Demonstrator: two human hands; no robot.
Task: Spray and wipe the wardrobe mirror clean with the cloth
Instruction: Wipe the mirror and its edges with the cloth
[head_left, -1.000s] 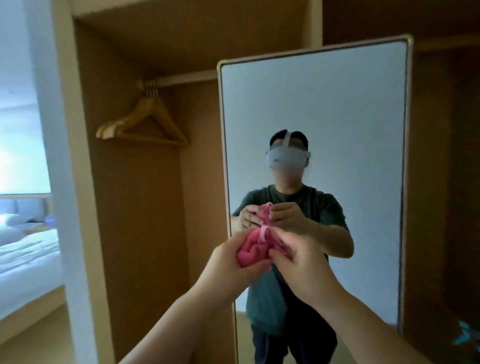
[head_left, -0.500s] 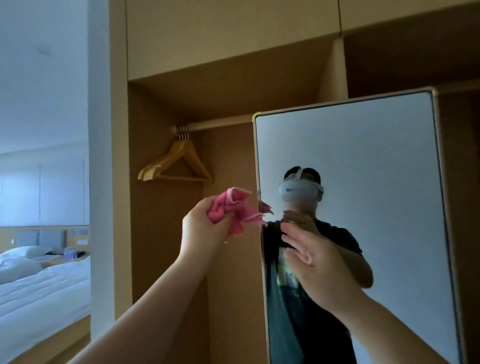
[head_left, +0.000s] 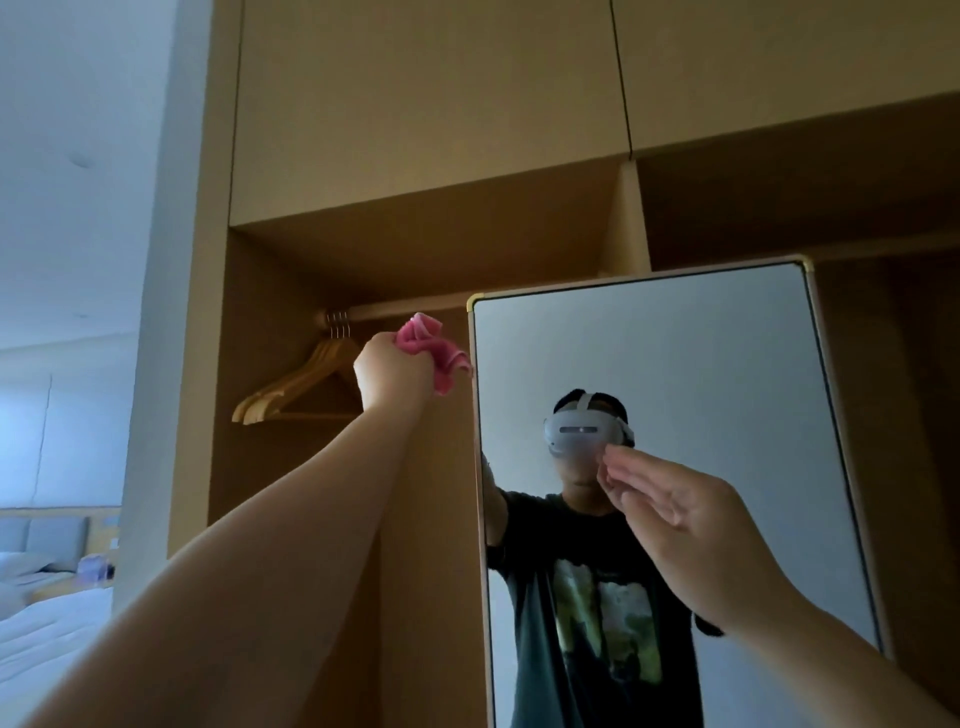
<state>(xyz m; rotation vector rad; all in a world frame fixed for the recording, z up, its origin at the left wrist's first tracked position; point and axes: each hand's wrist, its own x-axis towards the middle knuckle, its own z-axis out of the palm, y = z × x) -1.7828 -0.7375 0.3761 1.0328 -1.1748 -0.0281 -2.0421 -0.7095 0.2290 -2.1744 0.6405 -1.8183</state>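
Right forearm comes in from the near lower-right corner, angled up and left. Right hand (head_left: 691, 525) is in front of the mirror glass, empty, fingers (head_left: 631, 470) straight and pressed together, pointing up-left, palm side partly toward the camera. Can't tell if the fingertips touch the glass.

Left arm runs from the near lower-left, fully extended up and to the right. Left hand (head_left: 393, 375) is fisted around the pink cloth (head_left: 431, 349), back of hand toward the camera. Cloth is bunched, sticking out above and to the right of the fist; its right edge sits at the mirror's left frame, near the top-left corner, touching or just beside it, can't tell which.

Mirror (head_left: 691, 364) is tall, thin pale frame with brass-coloured corners, standing in the right half of the scene, top edge tilted slightly up to the right. Reflection shows the person in a dark printed T-shirt with a white headset; right hand covers part of it.

Behind the left hand: open wardrobe bay (head_left: 291, 291) with a rail (head_left: 395, 310) and a bunch of wooden hangers (head_left: 296, 387) at the rail's left end, just left of the fist in view. Closed upper cabinet doors (head_left: 426, 104) above. A second, darker bay sits behind and right of the mirror.

Far left, past a white wall edge: a bed (head_left: 47, 639) with white bedding.
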